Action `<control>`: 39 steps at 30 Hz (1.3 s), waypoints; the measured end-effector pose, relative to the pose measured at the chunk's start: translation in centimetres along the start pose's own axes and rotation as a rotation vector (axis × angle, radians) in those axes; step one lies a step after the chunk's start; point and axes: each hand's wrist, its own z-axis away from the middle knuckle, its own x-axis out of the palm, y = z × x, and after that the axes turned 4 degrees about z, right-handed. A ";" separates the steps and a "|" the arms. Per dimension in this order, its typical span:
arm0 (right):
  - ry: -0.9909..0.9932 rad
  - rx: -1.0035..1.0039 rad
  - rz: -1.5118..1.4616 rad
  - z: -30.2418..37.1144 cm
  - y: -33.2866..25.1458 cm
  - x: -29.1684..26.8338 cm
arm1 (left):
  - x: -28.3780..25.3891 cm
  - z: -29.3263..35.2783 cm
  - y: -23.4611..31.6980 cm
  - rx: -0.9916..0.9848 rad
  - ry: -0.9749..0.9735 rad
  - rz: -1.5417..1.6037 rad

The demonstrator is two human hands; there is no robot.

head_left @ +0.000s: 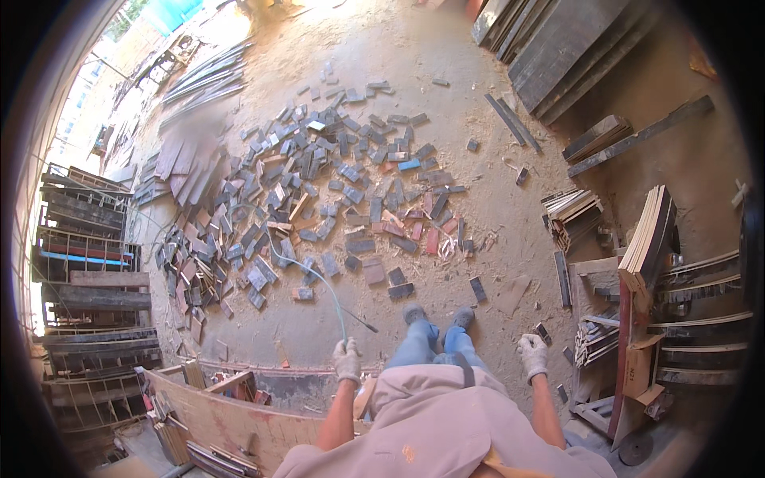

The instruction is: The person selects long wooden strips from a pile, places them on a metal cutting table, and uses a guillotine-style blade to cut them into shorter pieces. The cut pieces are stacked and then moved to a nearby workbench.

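Observation:
My left hand (347, 360), in a pale work glove, is closed around the end of a thin pale-green hose (323, 280). From that hand the hose curves away and to the left over the scattered wood blocks (311, 151). A thin dark rod-like piece (365, 323) shows just beyond the hand; whether it joins the hose I cannot tell. My right hand (533, 356), gloved too, hangs low at my right side. Its fingers are curled in, and nothing shows in them. Small dark offcuts (543, 333) lie on the floor near it.
Stacked dark boards (100, 299) line the left side. A long wooden panel (231, 410) stands low at my left. To the right are a rack with plywood strips (645, 239) and a cardboard box (640, 370). Large boards (566, 56) lean at the far right.

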 end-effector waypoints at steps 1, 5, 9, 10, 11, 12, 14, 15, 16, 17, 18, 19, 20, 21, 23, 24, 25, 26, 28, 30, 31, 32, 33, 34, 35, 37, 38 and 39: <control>-0.018 -0.024 -0.004 -0.1 -0.4 1.0 | 0.2 0.3 -0.5 -0.006 -0.016 -0.010; -0.096 -0.139 0.092 -0.4 -4.9 2.6 | 1.6 0.3 -1.4 0.022 -0.030 0.137; -0.201 -0.104 0.277 -1.9 -9.6 5.5 | 1.3 1.8 2.6 -0.098 0.005 0.206; -0.206 -0.149 0.244 -2.8 -10.6 6.7 | 1.5 1.3 3.2 -0.108 0.003 0.245; -0.223 -0.192 0.225 -2.7 -12.4 7.4 | 1.8 1.1 3.3 -0.115 0.008 0.227; -0.244 -0.230 0.215 -2.6 -14.0 7.8 | 2.0 1.3 4.9 -0.016 0.000 0.184; -0.353 -0.204 0.165 -4.4 -14.9 8.7 | 2.5 1.7 8.3 0.159 -0.021 0.181; -0.440 -0.144 0.137 -3.6 -17.7 9.8 | 2.9 2.0 9.2 0.241 -0.012 0.221; -0.520 -0.089 0.107 -3.0 -20.6 11.3 | 2.4 3.7 13.1 0.274 -0.005 0.175; -0.673 -0.080 0.182 -3.2 -22.9 12.8 | 2.1 5.8 16.8 0.305 0.018 0.134; -0.836 0.004 0.118 -2.6 -25.6 14.9 | 2.8 6.6 17.1 0.471 0.025 0.169; -0.996 0.103 0.067 -1.3 -28.6 17.4 | 3.5 7.1 17.3 0.638 0.039 0.190; -1.135 0.209 0.011 0.2 -31.6 19.7 | 4.2 7.6 17.9 0.678 -0.013 0.169; -1.260 0.209 -0.073 1.8 -35.0 21.6 | 4.6 8.4 18.7 0.712 -0.065 0.144; -1.507 0.247 -0.242 5.2 -41.3 25.3 | 4.1 10.1 21.0 0.689 -0.098 0.068; -1.549 0.288 -0.307 5.0 -43.4 27.2 | 3.7 11.5 21.9 0.666 -0.115 0.033; -1.559 0.311 -0.419 3.2 -46.1 29.2 | 2.8 12.0 23.0 0.608 -0.111 0.044; -1.676 0.420 -0.488 -0.5 -47.5 32.1 | 2.0 13.9 23.4 0.520 -0.069 0.075; -1.821 0.654 -0.598 -4.5 -51.5 36.2 | 1.7 15.0 22.0 0.471 0.110 0.062; -1.984 0.927 -0.527 -5.1 -56.6 39.1 | 2.5 14.3 16.3 0.492 0.431 -0.036; -2.091 1.059 -0.453 -6.8 -58.8 40.9 | 2.8 14.2 13.9 0.448 0.522 -0.073; -2.013 0.992 -0.465 -6.5 -60.4 42.4 | 3.2 13.8 11.9 0.405 0.601 -0.111; -1.936 0.920 -0.472 -5.7 -62.1 43.6 | 3.2 13.8 10.3 0.369 0.671 -0.151; -1.677 0.655 -0.547 -3.2 -64.0 44.1 | 3.3 13.8 8.9 0.283 0.706 -0.150; -1.408 0.384 -0.623 -1.3 -66.1 44.5 | 3.4 13.3 7.5 0.218 0.737 -0.147; -1.455 0.314 -0.640 -0.2 -69.6 47.0 | 2.7 12.2 4.9 0.143 0.830 -0.143; -1.468 0.278 -0.656 -0.5 -71.0 48.3 | 2.1 11.4 3.6 0.140 0.889 -0.139; -1.640 -0.021 -0.582 -1.2 -72.5 49.6 | 1.2 10.6 2.2 0.143 0.943 -0.133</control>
